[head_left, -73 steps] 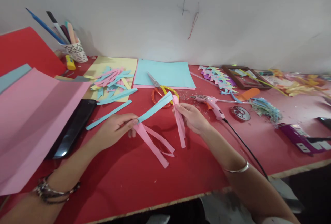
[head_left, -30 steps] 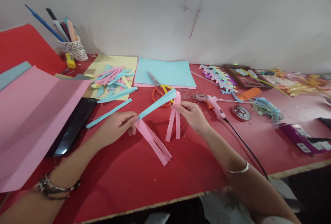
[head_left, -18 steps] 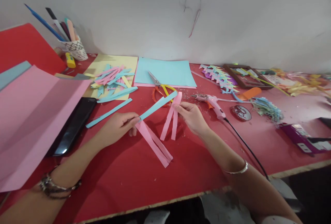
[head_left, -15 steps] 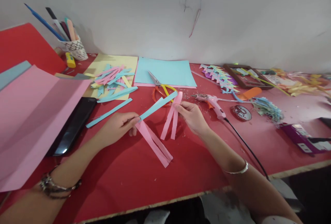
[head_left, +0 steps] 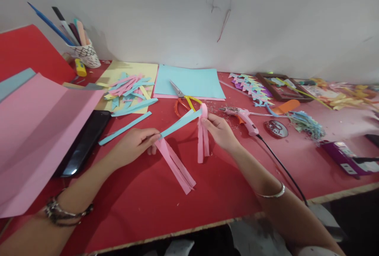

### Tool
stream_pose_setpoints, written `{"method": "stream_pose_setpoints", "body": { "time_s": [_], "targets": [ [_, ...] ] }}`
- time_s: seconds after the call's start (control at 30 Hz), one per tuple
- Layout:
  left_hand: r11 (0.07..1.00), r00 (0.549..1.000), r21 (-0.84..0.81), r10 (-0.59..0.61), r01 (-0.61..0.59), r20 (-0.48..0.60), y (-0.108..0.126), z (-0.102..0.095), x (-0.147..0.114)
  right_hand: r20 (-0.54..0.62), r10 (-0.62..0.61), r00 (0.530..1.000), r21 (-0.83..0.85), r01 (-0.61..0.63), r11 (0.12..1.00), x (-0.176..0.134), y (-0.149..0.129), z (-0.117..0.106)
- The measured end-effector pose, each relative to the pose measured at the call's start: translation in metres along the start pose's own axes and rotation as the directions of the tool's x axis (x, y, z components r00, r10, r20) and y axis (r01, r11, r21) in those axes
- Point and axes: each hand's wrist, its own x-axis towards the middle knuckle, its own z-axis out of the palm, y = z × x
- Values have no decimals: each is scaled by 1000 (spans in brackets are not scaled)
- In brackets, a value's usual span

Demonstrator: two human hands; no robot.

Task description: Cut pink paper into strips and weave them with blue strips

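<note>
A pale wall stands behind the red tabletop, on which we take the scissors as our landmark. Well to their left we see a large pink sheet, and nearer them on that side a heap of cut strips on a yellow sheet. On our side of the scissors and to their left, the left hand has its grip closed in a pinch on one end of a blue strip and on pink strips, which trail toward us. The blue strip's long axis runs from that grip away from us and rightward, crossing our view of the scissors' handles. Its far end meets the looped pink strip just right of the handles; we cannot tell whether it passes inside the loop. The right hand, the nearer one to that end and to the scissors, pinches the looped strip below its bend, the tails hanging down. Farther right of the scissors lies a pink glue gun.
</note>
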Motion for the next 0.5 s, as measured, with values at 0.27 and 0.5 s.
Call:
{"method": "stream_pose_setpoints", "body": {
  "time_s": [0.27, 0.5],
  "targets": [
    [1000, 1000, 1, 7, -7, -13, 1, 1, 0, 74, -48, 996, -144, 58, 988, -2, -4, 0],
    [998, 1000, -65, -17, 15, -25, 6, 3, 1, 171, -13, 985, -137, 37, 990, -6, -7, 4]
  ]
}}
